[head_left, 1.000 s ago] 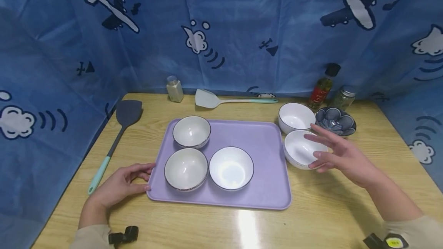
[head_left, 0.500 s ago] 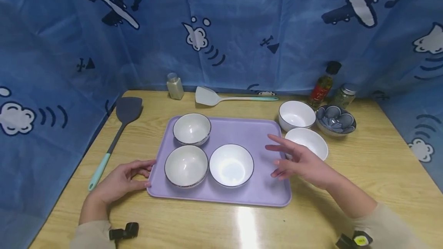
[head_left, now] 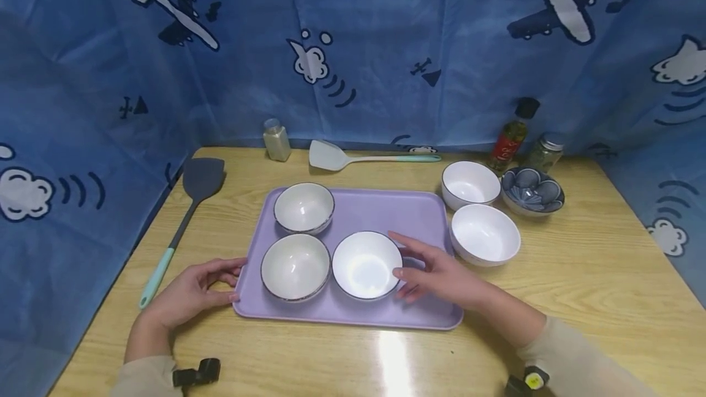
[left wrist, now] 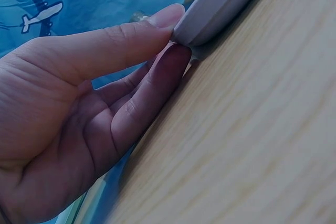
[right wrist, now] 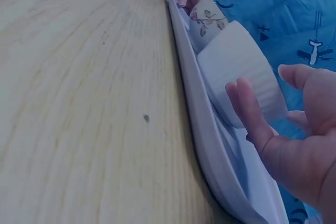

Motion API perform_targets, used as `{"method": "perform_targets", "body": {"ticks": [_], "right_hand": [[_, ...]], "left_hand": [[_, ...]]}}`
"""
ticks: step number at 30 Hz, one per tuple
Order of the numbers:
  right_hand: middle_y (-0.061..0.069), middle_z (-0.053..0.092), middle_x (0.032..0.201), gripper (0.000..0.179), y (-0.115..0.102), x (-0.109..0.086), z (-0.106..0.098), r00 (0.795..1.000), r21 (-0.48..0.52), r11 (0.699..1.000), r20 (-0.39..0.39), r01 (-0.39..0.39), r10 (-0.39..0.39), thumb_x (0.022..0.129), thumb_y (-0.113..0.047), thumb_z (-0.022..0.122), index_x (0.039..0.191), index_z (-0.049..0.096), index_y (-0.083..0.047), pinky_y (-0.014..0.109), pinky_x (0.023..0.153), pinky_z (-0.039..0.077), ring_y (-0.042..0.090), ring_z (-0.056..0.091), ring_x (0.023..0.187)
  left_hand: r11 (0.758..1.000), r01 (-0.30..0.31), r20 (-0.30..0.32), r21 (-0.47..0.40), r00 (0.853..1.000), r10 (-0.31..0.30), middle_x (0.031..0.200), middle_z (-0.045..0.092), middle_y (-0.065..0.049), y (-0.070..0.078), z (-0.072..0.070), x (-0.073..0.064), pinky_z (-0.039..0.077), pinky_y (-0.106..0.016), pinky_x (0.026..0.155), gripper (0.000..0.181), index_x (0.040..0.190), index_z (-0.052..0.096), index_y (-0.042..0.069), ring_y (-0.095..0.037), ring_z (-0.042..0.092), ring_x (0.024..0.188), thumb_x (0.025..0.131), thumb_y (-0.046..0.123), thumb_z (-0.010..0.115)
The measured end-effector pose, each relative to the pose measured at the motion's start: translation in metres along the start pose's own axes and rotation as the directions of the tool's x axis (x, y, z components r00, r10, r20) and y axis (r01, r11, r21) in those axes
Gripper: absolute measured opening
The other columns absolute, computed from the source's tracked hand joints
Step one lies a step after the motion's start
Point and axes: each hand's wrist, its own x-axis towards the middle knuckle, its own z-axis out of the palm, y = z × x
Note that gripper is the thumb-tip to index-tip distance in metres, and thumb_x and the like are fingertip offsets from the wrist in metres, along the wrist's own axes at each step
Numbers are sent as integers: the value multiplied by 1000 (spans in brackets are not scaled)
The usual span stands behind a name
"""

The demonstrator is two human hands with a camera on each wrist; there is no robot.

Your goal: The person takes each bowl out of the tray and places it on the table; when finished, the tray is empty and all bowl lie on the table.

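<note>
A lilac tray [head_left: 397, 213] lies on the wooden table with three bowls on it. My left hand [head_left: 193, 290] grips its left edge; in the left wrist view the thumb [left wrist: 165, 17] lies on the tray's rim [left wrist: 220, 9] with a finger under it. My right hand [head_left: 436, 271] reaches over the right half, fingers spread at the right side of a white ribbed bowl [head_left: 368, 265]. In the right wrist view its fingers [right wrist: 247, 103] overlap this bowl [right wrist: 239, 69]. To its left stands a cream bowl [head_left: 296, 267] with a floral outside, and behind that another cream bowl [head_left: 304, 208].
Right of the tray stand two white bowls, one nearer [head_left: 485, 234] and one farther [head_left: 470, 184], beside a dark patterned bowl [head_left: 532, 192]. Behind are an oil bottle [head_left: 510, 139] and jar [head_left: 545, 152]. A pale spatula [head_left: 331, 156], shaker [head_left: 277, 141] and dark spatula [head_left: 203, 179] lie around.
My right hand has moved left, from over the nearer white bowl beside the tray to the white ribbed bowl on it. The left hand has stayed at the tray's edge.
</note>
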Motion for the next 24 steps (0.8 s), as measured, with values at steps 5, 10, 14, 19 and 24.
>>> {"method": "perform_targets", "body": {"ticks": [5,10,14,19,24], "right_hand": [[27,24,158,74,2,5,6,1000,41,999,26,-9,8,100,-18,61,161,18,-25,48,76,60,37,73,89],[29,23,157,73,3,8,9,1000,83,997,28,-3,0,101,-12,57,161,17,-23,47,79,59,36,73,88],[33,24,153,73,3,9,9,1000,110,994,21,12,-15,100,-4,54,161,17,-19,47,80,59,36,73,85],[34,26,152,75,2,8,9,999,125,992,22,21,-23,96,1,55,160,18,-14,49,79,59,38,73,83],[32,30,151,75,1,3,6,1000,120,993,26,4,-7,96,2,57,159,22,-16,50,78,59,40,73,82]], "left_hand": [[1000,-12,6,-9,1000,12,127,63,-13,2,1,-2,47,-15,90,66,143,54,10,-12,63,104,84,25,81],[1000,-2,-6,0,1000,2,126,63,-11,2,1,-1,47,-14,89,67,142,55,12,-11,63,104,83,26,82],[1000,-19,-1,1,1000,19,126,63,-12,0,1,1,47,-14,90,66,142,55,11,-11,63,104,83,25,82],[1000,5,-1,2,1000,-5,127,63,-11,-2,1,2,47,-14,90,67,143,55,12,-12,63,105,83,28,82],[999,37,-20,24,999,-37,126,63,-8,-1,1,1,47,-14,90,68,142,56,15,-12,63,105,81,31,83]]}}
